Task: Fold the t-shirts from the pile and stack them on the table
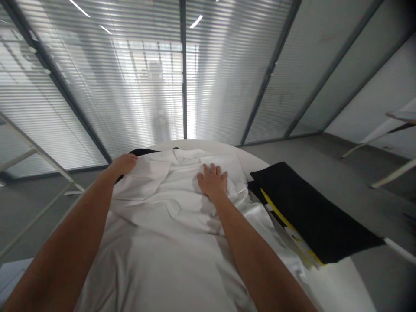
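Note:
A white T-shirt (182, 216) lies spread over a round white table (256, 160), its collar at the far side and its lower part toward me. Part of the cloth is folded inward on the left, and wrinkles cross the middle. My left hand (125, 164) is at the shirt's upper left edge, fingers closed on the cloth; the thumb side is partly hidden. Resting flat on the upper right of the shirt, my right hand (212, 180) has its fingers spread. Something black (143, 151) shows from under the shirt beside my left hand.
To the right, a black folded item (312, 208) lies on a stack with yellow and white edges, overhanging the table. White metal framing (35, 147) stands at the left. Glass panels with blinds (156, 95) rise behind the table. A white chair or table leg (393, 173) is at far right.

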A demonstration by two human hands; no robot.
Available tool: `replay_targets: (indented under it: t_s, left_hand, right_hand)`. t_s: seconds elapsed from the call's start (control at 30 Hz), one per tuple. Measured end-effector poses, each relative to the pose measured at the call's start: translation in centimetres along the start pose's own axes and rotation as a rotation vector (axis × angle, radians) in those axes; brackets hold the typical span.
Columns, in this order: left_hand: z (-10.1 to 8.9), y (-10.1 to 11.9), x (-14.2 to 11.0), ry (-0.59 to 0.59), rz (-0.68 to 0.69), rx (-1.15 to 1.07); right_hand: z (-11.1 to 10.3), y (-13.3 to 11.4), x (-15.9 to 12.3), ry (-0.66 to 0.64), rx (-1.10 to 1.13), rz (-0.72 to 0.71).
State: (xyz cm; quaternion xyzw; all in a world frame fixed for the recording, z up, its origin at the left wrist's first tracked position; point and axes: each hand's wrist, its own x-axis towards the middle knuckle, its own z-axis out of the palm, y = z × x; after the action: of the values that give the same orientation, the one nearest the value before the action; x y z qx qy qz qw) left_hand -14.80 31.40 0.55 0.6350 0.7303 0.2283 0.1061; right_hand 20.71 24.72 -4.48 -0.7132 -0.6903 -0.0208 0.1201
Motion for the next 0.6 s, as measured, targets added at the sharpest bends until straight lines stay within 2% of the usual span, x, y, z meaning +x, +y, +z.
replay_targets:
  t_s: [0.17, 0.3, 0.47, 0.6]
  left_hand:
    - [1.2, -1.4, 0.1, 0.003, -0.082, 0.086]
    - [1.2, -1.5, 0.0, 0.034, -0.056, 0.117]
    - [0.4, -0.6, -0.7, 0.186, -0.031, 0.042]
    - [0.2, -0.6, -0.8, 0.279, -0.041, -0.019]
  right_hand:
    - [-0.1, 0.0, 0.1, -0.024, -0.017, 0.004]
    - [0.0, 0.0, 0.1, -0.018, -0.014, 0.002]
    - [0.0, 0.0, 0.1, -0.024, -0.02, -0.005]
    - [0.0, -0.1, 0.1, -0.038, -0.027, 0.002]
